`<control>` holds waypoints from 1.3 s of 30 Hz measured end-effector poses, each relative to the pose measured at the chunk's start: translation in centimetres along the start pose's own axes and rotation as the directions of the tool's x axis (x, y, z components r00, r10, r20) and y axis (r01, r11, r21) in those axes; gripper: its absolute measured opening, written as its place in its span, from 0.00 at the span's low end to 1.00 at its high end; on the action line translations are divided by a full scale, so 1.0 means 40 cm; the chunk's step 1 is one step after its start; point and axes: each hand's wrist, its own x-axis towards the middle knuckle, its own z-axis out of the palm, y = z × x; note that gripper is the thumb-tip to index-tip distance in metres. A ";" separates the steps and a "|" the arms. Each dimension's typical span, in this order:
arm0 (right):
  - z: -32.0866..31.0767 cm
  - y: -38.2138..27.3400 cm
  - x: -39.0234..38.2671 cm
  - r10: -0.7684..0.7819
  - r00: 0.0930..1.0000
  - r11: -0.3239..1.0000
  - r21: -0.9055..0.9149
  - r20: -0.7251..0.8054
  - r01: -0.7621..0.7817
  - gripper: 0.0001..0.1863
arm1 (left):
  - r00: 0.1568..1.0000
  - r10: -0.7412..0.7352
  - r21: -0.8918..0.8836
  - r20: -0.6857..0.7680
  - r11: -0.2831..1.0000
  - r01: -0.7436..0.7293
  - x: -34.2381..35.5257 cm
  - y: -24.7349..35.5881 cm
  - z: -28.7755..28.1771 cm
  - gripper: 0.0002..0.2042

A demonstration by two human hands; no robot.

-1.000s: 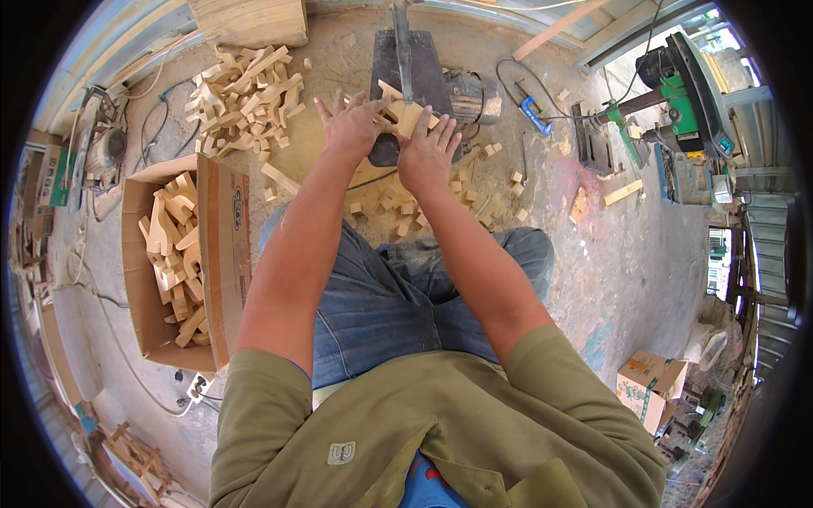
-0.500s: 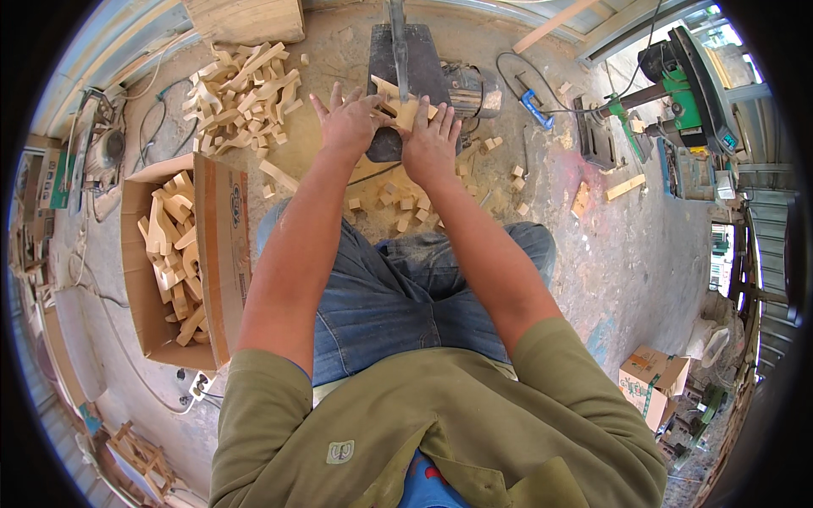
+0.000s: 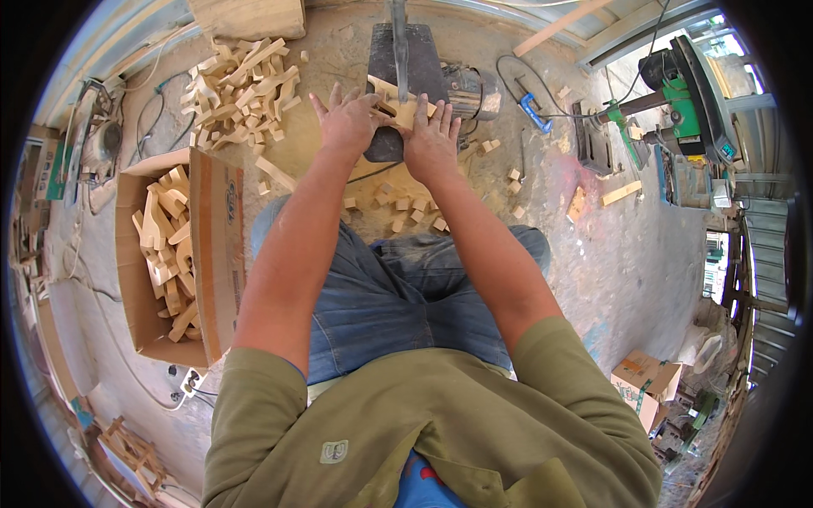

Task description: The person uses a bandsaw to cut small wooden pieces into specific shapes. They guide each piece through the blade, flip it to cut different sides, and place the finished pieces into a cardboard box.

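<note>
A pale, curved piece of wood [image 3: 407, 113] lies on the dark table [image 3: 421, 52] of a powered cutting machine, right under its upright metal arm [image 3: 400, 51]. My left hand [image 3: 345, 125] grips the wood's left side with thumb and forefinger, the other fingers spread out. From the right, my right hand [image 3: 430, 146] holds the same piece, fingers stretched forward over its edge. The blade and the underside of the wood cannot be made out.
A cardboard box [image 3: 218, 254] of shaped wooden pieces stands at my left, with a heap of similar pieces [image 3: 241, 93] beyond it. Wood offcuts [image 3: 406, 205] lie before my knees. A motor [image 3: 472, 91], a blue clamp [image 3: 535, 113] and a green machine [image 3: 677, 106] are to the right.
The view has shifted slightly. Both hands stay on the wood at the machine, with barely any visible movement.
</note>
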 end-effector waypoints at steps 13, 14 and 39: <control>-0.008 0.012 0.014 -0.024 1.000 1.000 -0.015 0.017 0.024 0.43 | 1.000 -0.011 -0.004 -0.013 1.000 0.011 -0.002 0.005 0.001 0.27; -0.008 0.014 0.015 -0.026 0.999 1.000 -0.017 0.021 0.026 0.43 | 1.000 -0.013 -0.003 -0.017 1.000 0.012 -0.002 0.006 0.000 0.27; -0.012 0.002 0.024 0.001 1.000 1.000 0.007 0.014 -0.001 0.42 | 0.996 0.027 -0.007 -0.090 1.000 -0.027 0.008 -0.003 0.017 0.26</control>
